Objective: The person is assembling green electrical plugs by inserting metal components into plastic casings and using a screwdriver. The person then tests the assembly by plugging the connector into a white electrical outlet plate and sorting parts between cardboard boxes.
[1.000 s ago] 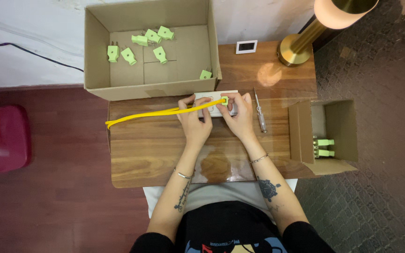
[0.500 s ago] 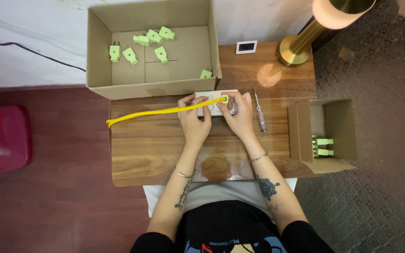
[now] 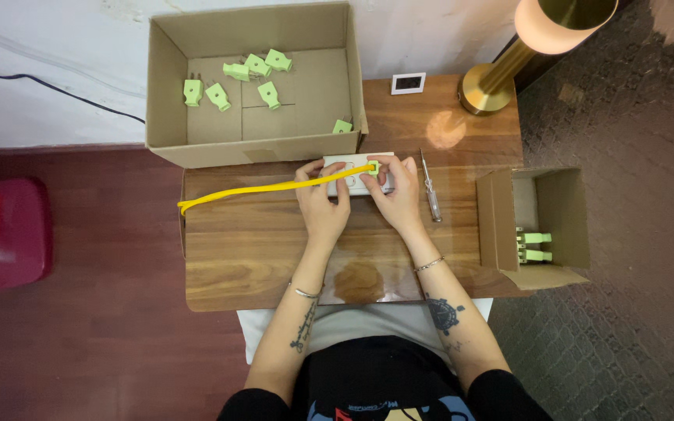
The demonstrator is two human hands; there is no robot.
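A small white rectangular block (image 3: 359, 173) lies on the wooden table (image 3: 259, 249) in front of the large cardboard box. My left hand (image 3: 323, 204) pinches a yellow cable (image 3: 267, 188) where it meets the block. From there the cable runs left to the table's edge. My right hand (image 3: 394, 193) grips the block's right side, fingers over its top. Both hands hide most of the block.
The large open cardboard box (image 3: 165, 93) at the back holds several green plugs (image 3: 247, 70). A smaller open box (image 3: 497, 226) at the right holds two green plugs (image 3: 534, 245). A screwdriver (image 3: 429, 191), a brass lamp base (image 3: 487, 87) and a small white square device (image 3: 408, 83) lie nearby.
The hands and cable have barely shifted; the cable's end stays at the white block.
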